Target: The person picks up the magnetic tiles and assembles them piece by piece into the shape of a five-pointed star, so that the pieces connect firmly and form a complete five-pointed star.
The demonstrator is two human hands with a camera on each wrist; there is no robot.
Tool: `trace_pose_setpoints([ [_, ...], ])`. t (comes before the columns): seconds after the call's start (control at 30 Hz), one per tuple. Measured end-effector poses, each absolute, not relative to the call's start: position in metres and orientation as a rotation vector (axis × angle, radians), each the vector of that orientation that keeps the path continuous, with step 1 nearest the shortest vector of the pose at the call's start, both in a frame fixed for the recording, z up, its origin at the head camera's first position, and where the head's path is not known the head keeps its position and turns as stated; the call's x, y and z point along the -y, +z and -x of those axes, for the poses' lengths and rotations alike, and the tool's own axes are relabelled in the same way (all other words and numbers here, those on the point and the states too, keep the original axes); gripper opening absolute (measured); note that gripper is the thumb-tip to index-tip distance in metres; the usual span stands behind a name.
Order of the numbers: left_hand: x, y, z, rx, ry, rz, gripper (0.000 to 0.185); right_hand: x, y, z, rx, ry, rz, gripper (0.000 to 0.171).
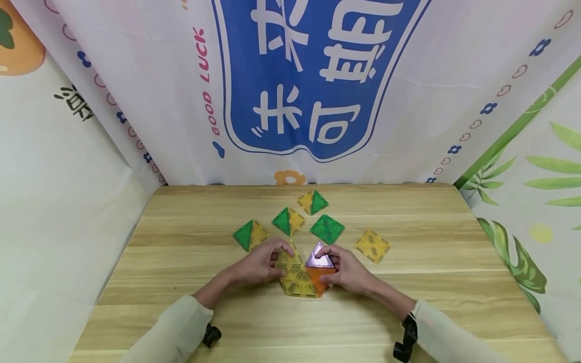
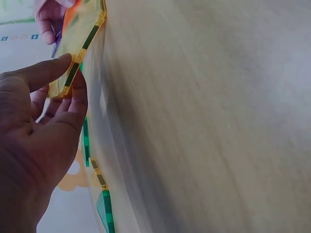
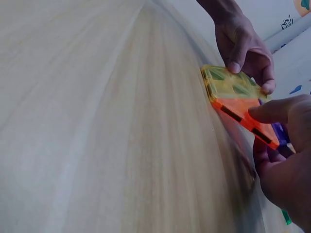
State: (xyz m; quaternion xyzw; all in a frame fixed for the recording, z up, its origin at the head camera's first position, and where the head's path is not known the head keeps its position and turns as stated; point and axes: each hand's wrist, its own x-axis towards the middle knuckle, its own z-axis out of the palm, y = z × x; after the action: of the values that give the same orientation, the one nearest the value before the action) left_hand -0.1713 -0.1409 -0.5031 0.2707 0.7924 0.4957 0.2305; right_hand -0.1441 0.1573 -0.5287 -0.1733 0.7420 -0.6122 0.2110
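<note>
Several yellow triangular magnetic tiles [image 1: 299,286] are joined into one piece, with an orange tile [image 1: 314,275] and a purple triangular tile [image 1: 320,260] along its right side. My left hand [image 1: 259,262] pinches the yellow part at its left edge; the left wrist view shows the thumb on one face and fingers behind. My right hand [image 1: 351,271] grips the orange and purple tiles, its thumb on the orange face [image 3: 238,114] in the right wrist view. The joined piece is close over the wooden table [image 1: 254,327], seen nearly edge-on in the left wrist view.
Behind the hands lie green-and-yellow tile pairs at left [image 1: 244,234], centre [image 1: 282,222] and back [image 1: 319,201]. A green diamond [image 1: 327,228] and a yellow diamond [image 1: 372,246] lie to the right. Printed cloth [image 1: 181,151] hangs behind the table's far edge.
</note>
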Motion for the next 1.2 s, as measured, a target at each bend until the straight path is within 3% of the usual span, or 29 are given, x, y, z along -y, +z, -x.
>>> trace_pose_setpoints([
  [0.5, 0.124, -0.494, 0.19, -2.07, 1.165, -0.892, 0.036, -0.155, -0.522, 0.163, -1.88, -1.64, 0.765, 0.047],
  [1.2, 0.119, -0.5, 0.175, -2.354, 0.973, -1.041, 0.058, -0.151, -0.526, 0.153, -2.415, -1.355, 1.053, 0.05],
])
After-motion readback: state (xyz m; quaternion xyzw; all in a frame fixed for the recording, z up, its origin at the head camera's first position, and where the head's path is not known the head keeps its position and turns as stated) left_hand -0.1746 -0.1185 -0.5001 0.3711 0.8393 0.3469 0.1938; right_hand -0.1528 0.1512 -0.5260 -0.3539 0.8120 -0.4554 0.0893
